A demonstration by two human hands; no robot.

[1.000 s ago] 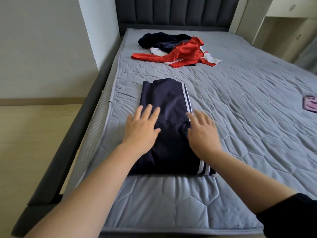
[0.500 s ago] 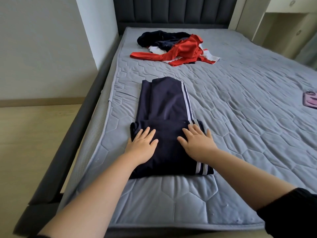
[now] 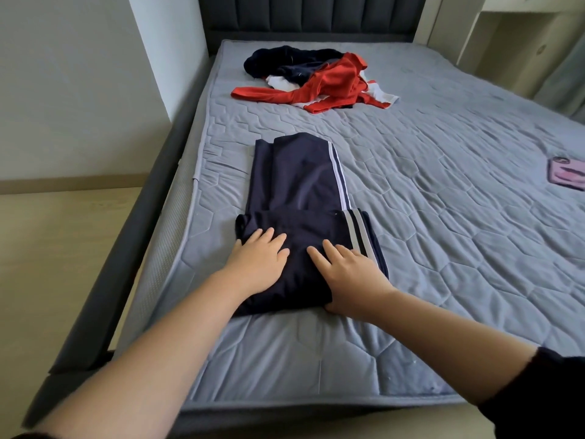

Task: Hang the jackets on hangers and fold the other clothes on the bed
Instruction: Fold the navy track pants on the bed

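Observation:
Navy track trousers (image 3: 300,182) with white side stripes lie lengthwise on the grey quilted bed (image 3: 443,217), their near end folded over into a thick band. My left hand (image 3: 258,261) lies flat on the left part of that fold, fingers straight. My right hand (image 3: 351,274) rests flat on the right part, its thumb side at the fold's near edge. Further up the bed sits a heap of clothes: a red garment (image 3: 326,87), a dark navy one (image 3: 285,60) and something white (image 3: 280,82) beneath.
A pink phone-like thing (image 3: 566,172) lies at the bed's right edge. The dark bed frame (image 3: 133,248) runs along the left, with wooden floor (image 3: 57,264) beyond. A padded headboard (image 3: 310,17) stands at the back, pale cabinets (image 3: 522,36) at the back right.
The near end of the trousers has been folded over onto the middle. Both hands slid back toward me and now lie flat on the folded band.

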